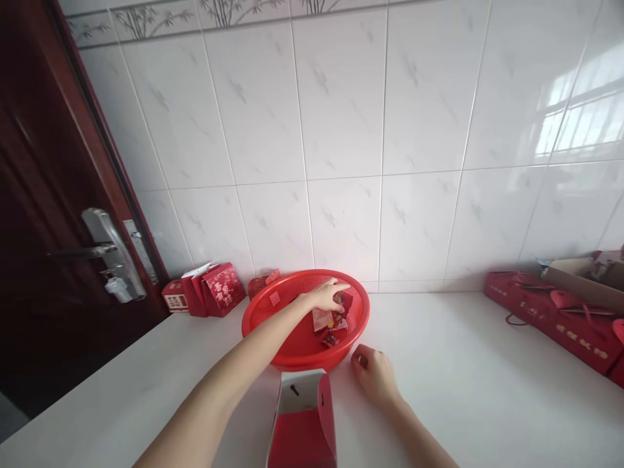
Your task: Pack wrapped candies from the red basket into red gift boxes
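Note:
A red plastic basket (253, 318) with a perforated wall stands on the white tabletop near the tiled wall. Over its right half reaches my left hand (327, 296), fingers apart, just above small wrapped packets (336, 318) in red and pale colours. I see nothing held in it. My right hand (377, 377) rests on the table beside the basket's lower right rim, curled into a loose fist with nothing visible inside. Between my forearms, in front of the basket, sits a red gift box (302, 435) with its top open and a white interior.
Small red boxes (221, 289) stand at the back left by the dark red door (39, 162) with its metal handle. Another red item (260, 283) lies behind the basket. Long red boxes (550, 312) and an open cardboard box (580, 270) are at the right edge.

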A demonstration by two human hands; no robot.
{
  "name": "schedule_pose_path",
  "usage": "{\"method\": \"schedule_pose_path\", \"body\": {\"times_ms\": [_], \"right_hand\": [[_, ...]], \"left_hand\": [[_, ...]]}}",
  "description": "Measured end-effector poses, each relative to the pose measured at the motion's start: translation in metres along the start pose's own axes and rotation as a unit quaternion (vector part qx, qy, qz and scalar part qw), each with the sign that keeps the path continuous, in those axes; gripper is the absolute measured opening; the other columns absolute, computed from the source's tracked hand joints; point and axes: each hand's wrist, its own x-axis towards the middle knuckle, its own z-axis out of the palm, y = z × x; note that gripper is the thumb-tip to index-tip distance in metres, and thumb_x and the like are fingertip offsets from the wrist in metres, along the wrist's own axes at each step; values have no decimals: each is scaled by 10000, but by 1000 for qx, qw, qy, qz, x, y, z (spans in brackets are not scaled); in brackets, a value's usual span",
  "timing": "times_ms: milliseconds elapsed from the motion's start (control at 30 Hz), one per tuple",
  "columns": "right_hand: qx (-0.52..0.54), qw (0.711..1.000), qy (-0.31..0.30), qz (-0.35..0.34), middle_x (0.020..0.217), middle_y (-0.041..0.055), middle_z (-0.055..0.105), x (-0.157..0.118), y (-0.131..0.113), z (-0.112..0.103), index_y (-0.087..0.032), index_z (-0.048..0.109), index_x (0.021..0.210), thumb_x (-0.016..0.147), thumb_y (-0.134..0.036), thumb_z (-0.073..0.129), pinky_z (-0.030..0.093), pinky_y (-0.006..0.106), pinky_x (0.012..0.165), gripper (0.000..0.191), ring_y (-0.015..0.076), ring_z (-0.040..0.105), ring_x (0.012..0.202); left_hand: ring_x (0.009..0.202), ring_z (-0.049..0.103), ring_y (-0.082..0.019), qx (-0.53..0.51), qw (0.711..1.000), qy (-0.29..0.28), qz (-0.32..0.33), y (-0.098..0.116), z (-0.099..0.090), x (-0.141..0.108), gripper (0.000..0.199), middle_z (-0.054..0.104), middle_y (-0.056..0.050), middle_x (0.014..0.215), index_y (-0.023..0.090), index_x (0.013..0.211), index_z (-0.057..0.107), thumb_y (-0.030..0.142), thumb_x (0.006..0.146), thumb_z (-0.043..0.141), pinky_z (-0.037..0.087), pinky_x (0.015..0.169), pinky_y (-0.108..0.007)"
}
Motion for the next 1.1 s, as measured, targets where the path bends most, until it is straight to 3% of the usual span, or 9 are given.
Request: {"method": "schedule_pose_path", "body": {"times_ms": [133,233,333,467,600,800,900,1000,1100], "right_hand": [[3,1000,-3,6,706,11,653,0,-1,-2,-190,658,733,845,-75,510,302,237,612,218,136,500,635],[6,1000,-7,7,719,16,659,-1,-1,-4,-192,649,730,843,-78,506,303,238,614,214,139,491,640],[10,1000,-10,5,725,20,658,-1,0,-5,-193,639,718,835,-78,503,309,236,618,213,143,491,647],[16,1000,-9,5,720,25,658,-2,-1,-5,-195,644,711,832,-83,498,313,239,610,220,147,490,640],[23,1000,-4,4,700,19,646,-2,-3,-4,-196,632,694,823,-74,496,307,242,602,223,143,477,624],[29,1000,-6,-3,657,4,604,-2,-1,-4,-200,599,666,820,-79,488,293,247,595,225,140,437,599],[29,1000,-4,-6,646,5,601,-2,0,-4,-203,610,667,820,-90,481,293,254,594,230,147,449,601],[29,1000,-4,-8,649,6,610,-2,1,-4,-204,627,686,817,-96,483,306,252,597,223,149,463,605],[28,1000,-4,-11,650,6,613,-2,1,-4,-199,629,684,809,-94,477,312,248,598,223,146,465,603]], "left_hand": [[1352,503,-356,42,999,-5,-12,7,6,8,517,488,-149,1493,227,1242,682,437,776,761,446,1072,-434],[1237,584,-336,73,997,-6,-39,6,2,5,219,690,-121,1189,205,939,750,387,830,694,394,1108,-462],[1020,678,-308,98,991,-28,-91,3,-6,-2,150,740,-95,888,189,752,726,322,811,688,432,1050,-466],[892,701,-307,128,977,-62,-161,-1,-16,-9,227,733,-116,812,144,763,732,347,683,798,529,818,-375],[853,704,-358,162,964,-84,-194,0,-18,-15,287,735,-149,791,126,720,732,167,471,867,537,747,-393],[920,698,-286,93,987,-112,-72,17,-12,-23,248,758,-82,1018,237,901,761,399,713,753,522,708,-323],[945,688,-244,55,989,-137,-7,24,-2,-19,400,753,-8,1076,313,1021,748,435,646,818,513,718,-280],[858,693,-238,47,987,-157,-1,21,9,-13,376,762,7,917,291,927,757,384,581,872,519,716,-283],[892,696,-244,54,988,-141,-29,8,11,-12,280,756,-8,902,265,870,748,382,645,867,529,761,-299]]}}
